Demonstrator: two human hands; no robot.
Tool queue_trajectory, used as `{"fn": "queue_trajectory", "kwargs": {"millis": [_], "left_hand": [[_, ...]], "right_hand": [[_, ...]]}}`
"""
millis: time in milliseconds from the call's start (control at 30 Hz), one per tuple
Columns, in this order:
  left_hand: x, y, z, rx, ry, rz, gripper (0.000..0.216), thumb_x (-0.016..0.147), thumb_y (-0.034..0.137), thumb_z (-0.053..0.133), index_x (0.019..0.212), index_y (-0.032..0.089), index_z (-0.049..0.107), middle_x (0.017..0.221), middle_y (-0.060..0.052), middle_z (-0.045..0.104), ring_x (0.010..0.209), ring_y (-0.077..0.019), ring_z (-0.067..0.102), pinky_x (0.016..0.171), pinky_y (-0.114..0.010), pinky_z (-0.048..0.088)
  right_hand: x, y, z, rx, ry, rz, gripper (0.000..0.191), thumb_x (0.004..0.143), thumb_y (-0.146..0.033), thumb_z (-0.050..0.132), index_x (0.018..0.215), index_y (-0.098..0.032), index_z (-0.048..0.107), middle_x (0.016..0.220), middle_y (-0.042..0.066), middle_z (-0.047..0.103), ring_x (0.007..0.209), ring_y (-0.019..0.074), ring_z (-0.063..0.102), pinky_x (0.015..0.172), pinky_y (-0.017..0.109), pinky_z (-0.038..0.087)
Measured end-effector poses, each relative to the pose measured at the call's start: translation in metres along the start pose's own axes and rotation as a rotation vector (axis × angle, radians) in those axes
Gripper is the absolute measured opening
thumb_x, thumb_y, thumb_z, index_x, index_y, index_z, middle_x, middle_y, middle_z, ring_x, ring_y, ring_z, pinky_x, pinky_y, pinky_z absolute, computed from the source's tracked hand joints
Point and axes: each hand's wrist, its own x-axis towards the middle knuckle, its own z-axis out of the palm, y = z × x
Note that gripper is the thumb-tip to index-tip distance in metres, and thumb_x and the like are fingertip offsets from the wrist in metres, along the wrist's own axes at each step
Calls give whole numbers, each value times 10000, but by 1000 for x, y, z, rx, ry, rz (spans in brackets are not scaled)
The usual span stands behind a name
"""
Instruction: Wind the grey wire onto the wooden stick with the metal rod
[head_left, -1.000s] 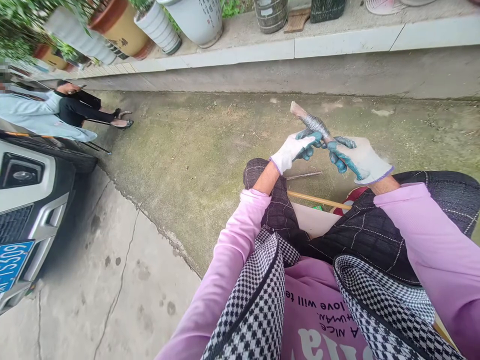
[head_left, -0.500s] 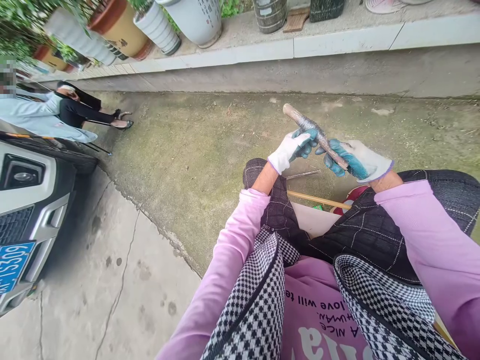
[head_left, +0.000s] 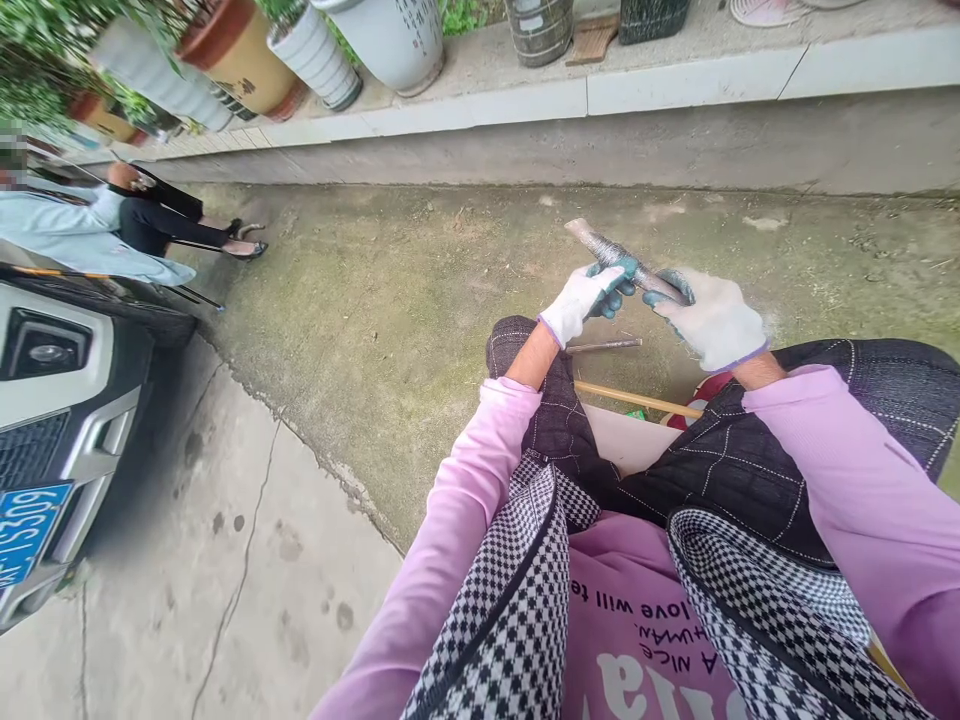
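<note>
I sit with both gloved hands raised over my knees. My left hand (head_left: 586, 295), in a white glove with blue-green fingertips, pinches the middle of a short stick (head_left: 609, 249) wrapped in silvery wire. My right hand (head_left: 711, 316), in the same kind of glove, is closed around the stick's near end. The stick lies almost level and its bare tip points up and to the left. Both hands hold it above the mossy concrete.
A thin metal rod (head_left: 604, 347) and a bamboo stick (head_left: 637, 401) lie on the ground below my hands. A seated person (head_left: 97, 225) is at the far left behind a white car (head_left: 52, 400). Ceramic pots (head_left: 315, 50) line the raised kerb.
The wrapped stick has tipped from steeply upright to almost level. My right hand has turned palm down over its near end. My left hand has stayed in place.
</note>
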Motion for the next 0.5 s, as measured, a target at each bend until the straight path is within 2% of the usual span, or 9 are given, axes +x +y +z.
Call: {"fn": "queue_trajectory", "kwargs": {"millis": [167, 233, 300, 367, 500], "left_hand": [[-4, -2, -3, 28, -103, 58, 330, 1158, 343, 993, 1055, 185, 722, 724, 64, 722, 527, -64, 590, 567, -183, 463], [-5, -3, -4, 50, -124, 62, 338, 1152, 357, 1004, 1054, 182, 732, 728, 58, 727, 535, -69, 604, 573, -189, 476], [-5, -4, -3, 64, -102, 57, 349, 1144, 368, 1021, 1058, 180, 740, 767, 42, 765, 538, -64, 616, 573, -186, 476], [-5, -4, -1, 81, -69, 41, 352, 1140, 369, 1035, 1065, 182, 747, 808, 32, 800, 536, -55, 619, 565, -177, 463], [-4, 0, 4, 124, -31, -2, 294, 1215, 302, 934, 1037, 186, 731, 808, 40, 796, 515, -38, 582, 542, -171, 426]], "right_hand": [[-7, -10, -7, 480, -333, 132, 680, 968, -899, 989, 1009, -249, 795, 754, 61, 724, 582, 206, 595, 505, 337, 508], [-9, -13, -9, 539, -373, 150, 688, 925, -895, 1032, 979, -256, 782, 690, 24, 666, 542, 180, 539, 469, 314, 463], [-9, -12, -9, 520, -311, 161, 655, 942, -859, 1043, 961, -264, 769, 673, 14, 640, 534, 170, 501, 462, 308, 438], [-7, -10, -6, 406, -203, 158, 591, 1017, -803, 1007, 961, -266, 766, 705, 31, 660, 555, 176, 498, 484, 317, 442], [-1, -4, 0, -91, -4, 62, 409, 1099, -544, 985, 922, -291, 718, 780, 65, 657, 724, 255, 609, 626, 356, 486]]}}
